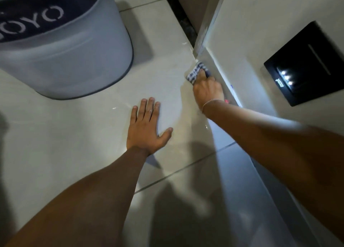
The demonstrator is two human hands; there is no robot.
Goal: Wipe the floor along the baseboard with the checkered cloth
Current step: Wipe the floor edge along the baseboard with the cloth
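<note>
Floor (93,135): left hand (147,127) flat.

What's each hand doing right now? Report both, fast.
Left hand: open, flat on the floor tiles, holding nothing.
Right hand: closed on the checkered cloth, pressing it at the baseboard corner.

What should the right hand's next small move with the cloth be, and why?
Probably draw the checkered cloth back along the baseboard toward the body: the right hand presses it at the wall corner, where the baseboard ends, while the left hand braces flat on the floor.
</note>
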